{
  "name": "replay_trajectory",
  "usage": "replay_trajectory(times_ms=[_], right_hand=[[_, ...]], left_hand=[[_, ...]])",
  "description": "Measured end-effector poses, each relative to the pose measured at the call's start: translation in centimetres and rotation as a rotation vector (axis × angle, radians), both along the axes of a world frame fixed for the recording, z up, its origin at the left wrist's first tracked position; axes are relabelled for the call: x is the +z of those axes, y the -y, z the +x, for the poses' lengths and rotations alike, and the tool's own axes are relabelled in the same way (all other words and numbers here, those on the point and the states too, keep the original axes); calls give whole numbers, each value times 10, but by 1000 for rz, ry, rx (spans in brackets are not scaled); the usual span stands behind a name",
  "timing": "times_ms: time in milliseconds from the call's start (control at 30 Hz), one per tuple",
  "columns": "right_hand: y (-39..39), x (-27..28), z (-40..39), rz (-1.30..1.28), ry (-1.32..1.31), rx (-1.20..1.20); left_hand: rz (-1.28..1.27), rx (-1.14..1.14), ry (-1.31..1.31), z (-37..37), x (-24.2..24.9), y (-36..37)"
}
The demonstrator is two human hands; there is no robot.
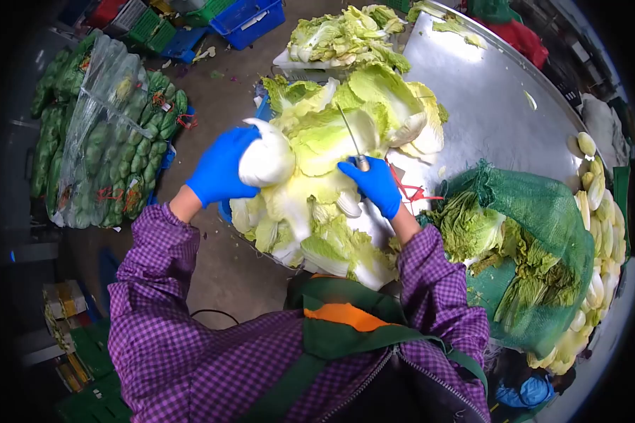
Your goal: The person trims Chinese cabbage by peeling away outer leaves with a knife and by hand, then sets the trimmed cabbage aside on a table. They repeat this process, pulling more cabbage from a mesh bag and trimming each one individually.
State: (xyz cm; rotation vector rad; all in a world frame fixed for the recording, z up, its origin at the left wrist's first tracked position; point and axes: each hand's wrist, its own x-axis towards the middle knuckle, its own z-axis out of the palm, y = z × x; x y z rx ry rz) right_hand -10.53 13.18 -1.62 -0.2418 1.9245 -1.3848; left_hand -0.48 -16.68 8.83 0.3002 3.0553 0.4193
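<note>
My left hand (226,168), in a blue glove, is wrapped round a napa cabbage (267,156), its white base facing me. Gloved in blue as well, my right hand (375,185) grips a knife (350,130) by its handle, the thin blade pointing up and away. Between and below both hands lies a heap of loose cabbage leaves (324,151), pale green and white. Right of my right hand, a green mesh bag (536,211) lies on its side with leafy cabbages (469,229) showing at its mouth.
A metal table (473,99) extends to the right, with trimmed cabbages (600,233) piled along its far right side. Mesh-bagged cabbages (109,148) are stacked at left. Another leaf-filled crate (314,70) stands ahead; a blue crate (250,25) sits on the floor beyond.
</note>
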Motion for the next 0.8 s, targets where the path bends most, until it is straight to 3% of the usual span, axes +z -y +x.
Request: replay_trajectory(times_ms=[33, 67, 100, 167, 200, 233, 300, 367, 500, 567, 600, 633, 667, 700, 767, 800], right_hand=[[10, 18, 11, -116, -61, -60], [21, 17, 18, -334, -427, -44], [33, 33, 26, -469, -474, -40], [40, 43, 26, -496, -205, 100], [36, 43, 20, -385, -226, -2], [25, 48, 12, -329, -7, -53], [9, 26, 1, -280, -40, -349], [-16, 9, -11, -404, 124, -544], [-43, -15, -16, -184, -163, -662], [-61, -37, -19, 31, -405, -700], [-66, -41, -12, -5, -553, -712], [-64, -26, 3, -13, -559, -712], [-57, 3, 22, -134, -362, -675], [-48, 26, 38, -249, -165, -632], [-32, 43, 59, -374, 195, -581], [-24, 40, 62, -418, 236, -520]], left_hand=[[0, -2, -8, -1, 8, -8], [14, -67, 17, 0, 15, -19], [28, -132, 44, 3, 21, -31], [42, -123, 97, 8, 29, -48], [155, -167, 110, 10, 33, -52], [268, -210, 123, 12, 35, -54], [240, -231, 65, 21, 30, -52], [477, -39, 69, 29, 22, -50], [646, 41, -34, 38, -2, -48], [951, 195, -7, 42, -10, -48], [947, 192, -15, 44, -13, -49], [1165, 329, 44, 48, -15, -52], [1383, 467, 108, 50, -18, -55], [1382, 463, 101, 51, -22, -60], [1773, 543, 71, 50, -34, -75], [1771, 541, 71, 50, -44, -83]])
